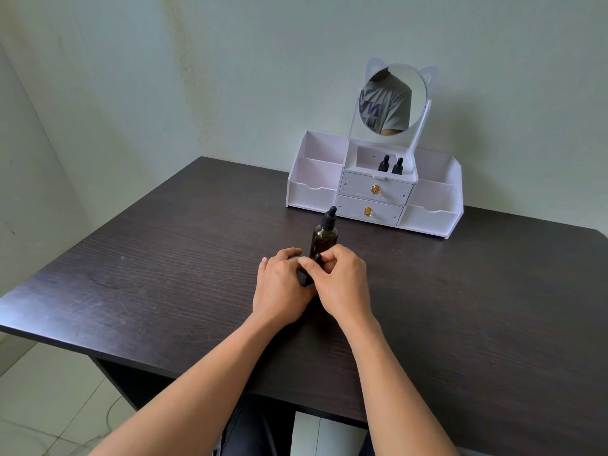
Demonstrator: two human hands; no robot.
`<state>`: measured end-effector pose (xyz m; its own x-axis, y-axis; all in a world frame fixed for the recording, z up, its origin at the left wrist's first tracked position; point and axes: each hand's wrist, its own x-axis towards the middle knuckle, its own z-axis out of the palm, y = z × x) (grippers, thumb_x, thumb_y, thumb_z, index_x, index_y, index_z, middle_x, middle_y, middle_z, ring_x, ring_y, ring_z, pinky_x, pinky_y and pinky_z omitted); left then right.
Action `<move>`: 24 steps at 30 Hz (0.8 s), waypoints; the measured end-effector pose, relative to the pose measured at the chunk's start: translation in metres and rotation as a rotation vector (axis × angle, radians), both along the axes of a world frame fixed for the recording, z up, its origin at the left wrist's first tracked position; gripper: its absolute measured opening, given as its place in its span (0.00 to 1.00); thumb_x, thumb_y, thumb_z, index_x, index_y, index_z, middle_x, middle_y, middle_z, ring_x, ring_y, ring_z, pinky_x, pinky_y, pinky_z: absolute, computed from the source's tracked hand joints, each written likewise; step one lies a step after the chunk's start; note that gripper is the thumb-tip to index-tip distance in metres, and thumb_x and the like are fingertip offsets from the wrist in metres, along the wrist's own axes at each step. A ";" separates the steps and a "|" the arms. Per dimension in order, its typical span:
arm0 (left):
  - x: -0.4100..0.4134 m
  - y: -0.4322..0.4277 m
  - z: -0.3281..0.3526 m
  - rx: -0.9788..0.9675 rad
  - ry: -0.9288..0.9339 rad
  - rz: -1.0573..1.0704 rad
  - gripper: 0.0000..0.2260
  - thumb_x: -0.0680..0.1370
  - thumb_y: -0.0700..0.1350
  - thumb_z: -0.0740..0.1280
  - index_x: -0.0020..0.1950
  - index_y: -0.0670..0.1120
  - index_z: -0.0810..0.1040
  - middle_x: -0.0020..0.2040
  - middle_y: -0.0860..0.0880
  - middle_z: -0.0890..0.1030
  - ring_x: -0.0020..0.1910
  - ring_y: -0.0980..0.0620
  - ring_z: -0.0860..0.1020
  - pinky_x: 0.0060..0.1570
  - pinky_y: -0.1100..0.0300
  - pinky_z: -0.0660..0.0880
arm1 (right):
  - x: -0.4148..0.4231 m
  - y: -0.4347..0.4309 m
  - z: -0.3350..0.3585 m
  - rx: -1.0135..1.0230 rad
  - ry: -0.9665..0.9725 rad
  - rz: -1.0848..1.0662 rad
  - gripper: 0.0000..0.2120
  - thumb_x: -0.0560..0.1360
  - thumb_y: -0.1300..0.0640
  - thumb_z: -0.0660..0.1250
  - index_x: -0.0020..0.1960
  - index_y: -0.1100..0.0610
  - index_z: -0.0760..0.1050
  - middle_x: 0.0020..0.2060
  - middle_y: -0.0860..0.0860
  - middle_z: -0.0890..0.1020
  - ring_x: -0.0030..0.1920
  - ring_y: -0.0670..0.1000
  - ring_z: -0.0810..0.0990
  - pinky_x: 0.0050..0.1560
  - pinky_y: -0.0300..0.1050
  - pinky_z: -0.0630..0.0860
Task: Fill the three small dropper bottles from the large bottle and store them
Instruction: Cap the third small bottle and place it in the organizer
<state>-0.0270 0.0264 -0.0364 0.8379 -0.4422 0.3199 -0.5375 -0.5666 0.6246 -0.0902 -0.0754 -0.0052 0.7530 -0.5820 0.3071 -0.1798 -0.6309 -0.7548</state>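
1 wide head view, looking forward-down across table (158, 264), close range.

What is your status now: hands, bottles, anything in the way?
Left hand holds the third small bottle; right hand pinches its cap. Two small bottles stand in the organizer. Large bottle capped, close behind the hands.

Cannot make out most of the small dropper bottle (304, 280), wrapped by left hand (282, 286) and right hand (343, 284). Cannot see the base of the large bottle (324, 237), nor the bodies of the stored droppers (383, 164) behind the organizer (314, 192) wall.
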 end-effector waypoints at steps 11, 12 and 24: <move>0.003 -0.008 0.010 -0.074 0.131 0.119 0.38 0.64 0.69 0.74 0.67 0.52 0.70 0.63 0.53 0.77 0.64 0.50 0.72 0.68 0.51 0.66 | -0.011 -0.088 0.055 0.024 0.008 -0.066 0.08 0.74 0.54 0.74 0.52 0.52 0.81 0.43 0.46 0.82 0.42 0.48 0.83 0.47 0.45 0.80; 0.004 -0.011 0.011 -0.038 0.127 0.123 0.39 0.64 0.70 0.73 0.68 0.52 0.69 0.64 0.53 0.76 0.65 0.49 0.72 0.68 0.51 0.64 | -0.007 -0.096 0.065 0.014 -0.012 -0.068 0.06 0.75 0.54 0.74 0.51 0.51 0.80 0.43 0.48 0.83 0.42 0.51 0.84 0.49 0.50 0.82; 0.017 -0.032 0.007 0.124 0.034 0.124 0.23 0.68 0.70 0.70 0.55 0.57 0.74 0.62 0.57 0.75 0.64 0.51 0.66 0.70 0.43 0.53 | 0.067 -0.153 0.183 -0.289 -0.099 -0.078 0.08 0.76 0.60 0.71 0.55 0.57 0.84 0.51 0.56 0.85 0.48 0.54 0.84 0.56 0.46 0.79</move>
